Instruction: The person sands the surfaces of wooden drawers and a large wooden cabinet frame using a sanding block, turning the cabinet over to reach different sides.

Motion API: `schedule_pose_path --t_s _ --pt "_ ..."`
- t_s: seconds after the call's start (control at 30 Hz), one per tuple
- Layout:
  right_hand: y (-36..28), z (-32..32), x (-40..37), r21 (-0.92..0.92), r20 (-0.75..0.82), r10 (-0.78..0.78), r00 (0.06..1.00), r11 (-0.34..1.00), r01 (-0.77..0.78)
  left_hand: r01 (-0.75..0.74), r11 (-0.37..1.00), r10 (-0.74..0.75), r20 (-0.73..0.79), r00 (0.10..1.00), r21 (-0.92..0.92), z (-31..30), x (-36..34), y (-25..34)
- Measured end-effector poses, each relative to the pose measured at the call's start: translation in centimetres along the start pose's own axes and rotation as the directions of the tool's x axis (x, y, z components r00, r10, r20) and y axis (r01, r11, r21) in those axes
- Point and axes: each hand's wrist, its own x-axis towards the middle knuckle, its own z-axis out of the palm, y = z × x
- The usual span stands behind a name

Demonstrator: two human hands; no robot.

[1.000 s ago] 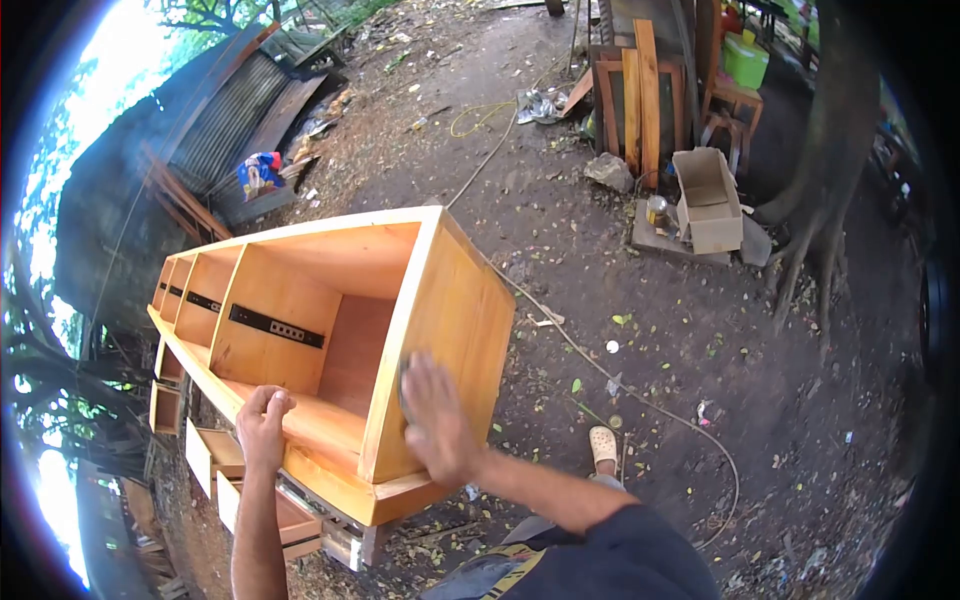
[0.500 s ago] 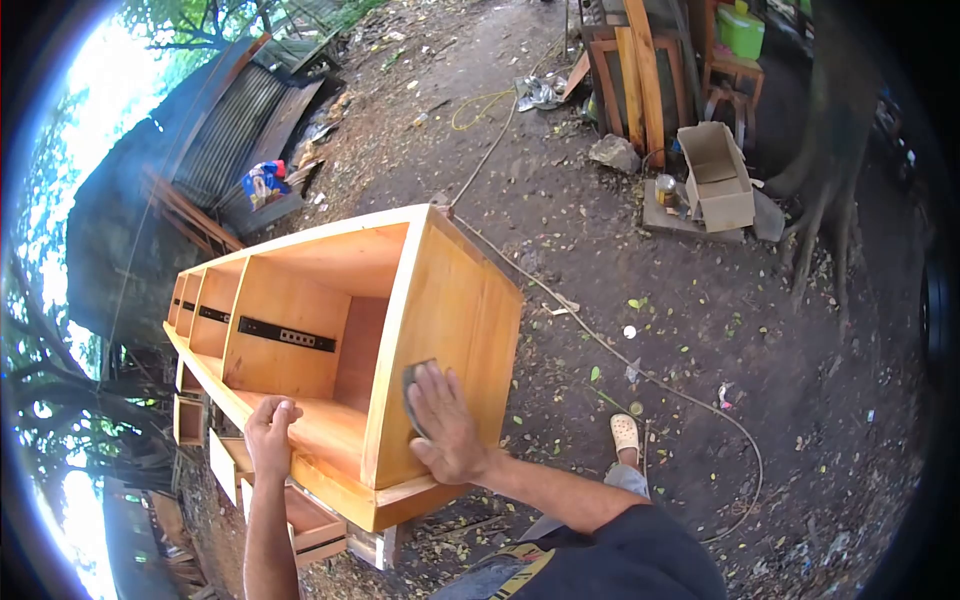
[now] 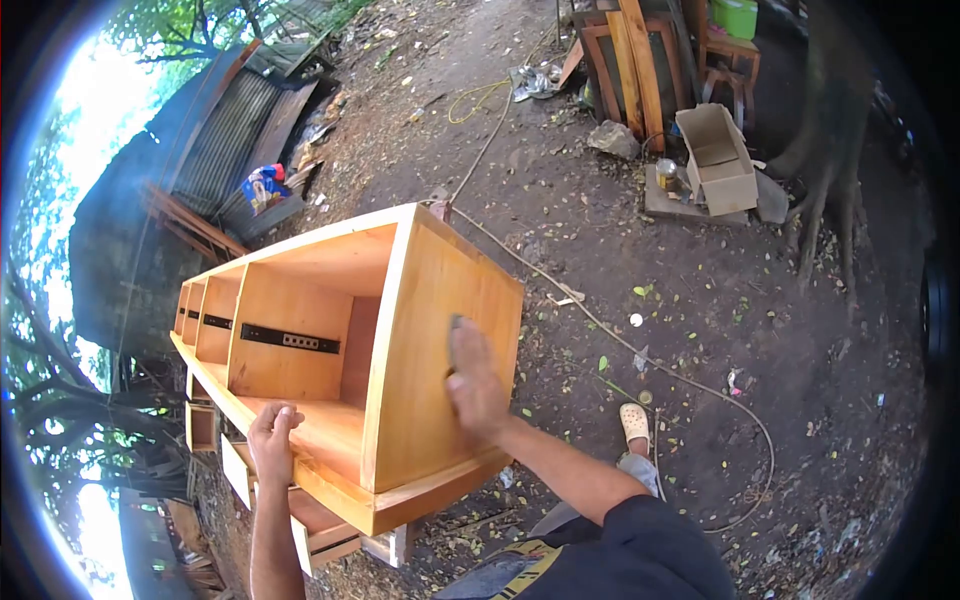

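A long wooden cabinet (image 3: 440, 350) with several compartments lies before me, its end panel facing my right side. My right hand (image 3: 478, 395) is pressed to that panel, blurred by motion, with a dark grey piece of sandpaper (image 3: 457, 340) under its fingers. At the cabinet's lower front edge, my left hand (image 3: 272, 440) is closed with curled fingers around the rail. A black drawer slide (image 3: 290, 338) is fixed to a divider inside the nearest compartment.
Wooden drawers (image 3: 320, 520) sit below the cabinet on the left. A hose or cord (image 3: 600, 330) winds over the leaf-strewn dirt. At the back right are a cardboard box (image 3: 717, 160), leaning planks (image 3: 640, 75) and a tree trunk (image 3: 835, 130). Corrugated sheets (image 3: 230, 140) lie back left.
My right hand has slid with the sandpaper across the end panel, rightward and up, away from the front edge. My left hand stays on the rail. The view has shifted slightly.
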Motion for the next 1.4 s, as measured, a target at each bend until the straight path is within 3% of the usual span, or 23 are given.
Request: schedule_pose_path --t_s 0.07,0.17,0.23,0.3,0.37,0.43,0.5,0.53,0.57,0.67,1.17,1.27,1.33,1.4 --pt "2.7 -0.4 -0.7 0.012 -0.017 0.095 0.995 0.995 -0.094 0.013 0.999 -0.014 0.019 1.0 0.034 -0.2 0.1 -0.1" --pt "4.1 -0.9 -0.3 0.035 -0.008 0.097 0.995 0.995 -0.097 -0.145 0.959 0.136 0.052 0.989 0.245 0.0 1.0 2.3" --pt "4.1 -0.9 -0.6 0.012 0.01 0.095 0.995 0.995 -0.095 -0.225 0.964 0.214 0.088 0.973 0.139 1.6 1.7 8.3" --pt "4.0 -0.7 -0.9 -0.024 0.01 0.096 0.995 0.995 -0.096 -0.4 0.91 0.383 0.144 0.912 0.114 4.9 2.5 13.3" --pt "4.0 -0.9 -0.8 -0.025 0.004 0.096 0.995 0.995 -0.096 -0.456 0.831 0.393 0.243 0.887 0.319 8.4 3.0 17.9" --pt "3.7 -1.2 -0.6 0.015 0.0 0.093 0.996 0.996 -0.093 -0.425 0.733 0.292 0.319 0.902 0.531 11.4 4.4 20.8" --pt "3.8 -1.3 -0.5 0.025 0.007 0.098 0.995 0.995 -0.098 -0.379 0.683 0.192 0.347 0.918 0.624 14.1 6.0 22.7" --pt "3.8 -1.3 -0.4 0.03 0.01 0.102 0.995 0.994 -0.102 -0.358 0.652 0.14 0.358 0.923 0.668 14.9 6.5 22.8" --pt "3.8 -1.3 -0.5 0.032 0.01 0.106 0.994 0.994 -0.106 -0.434 0.619 0.269 0.343 0.9 0.654 15.8 7.0 22.0" --pt "3.7 -1.3 -0.4 0.033 0.008 0.116 0.993 0.993 -0.116 -0.377 0.583 0.128 0.377 0.917 0.72 16.8 7.8 22.4" --pt "3.7 -1.1 -0.4 0.031 -0.026 0.121 0.992 0.992 -0.12 -0.478 0.538 0.223 0.429 0.875 0.695 15.7 9.5 22.4" --pt "2.8 -1.2 0.6 0.008 -0.071 0.109 0.991 0.994 -0.109 -0.45 0.674 0.196 0.446 0.873 0.586 14.1 9.8 22.3" --pt "1.3 -1.6 2.0 -0.032 -0.088 0.082 0.993 0.996 -0.085 -0.431 0.731 0.264 0.363 0.894 0.529 12.1 9.0 21.3" --pt "-1.6 -1.7 3.7 0.005 -0.1 -0.047 0.994 0.999 0.048 -0.412 0.761 0.29 0.304 0.907 0.501 9.6 7.5 20.0"
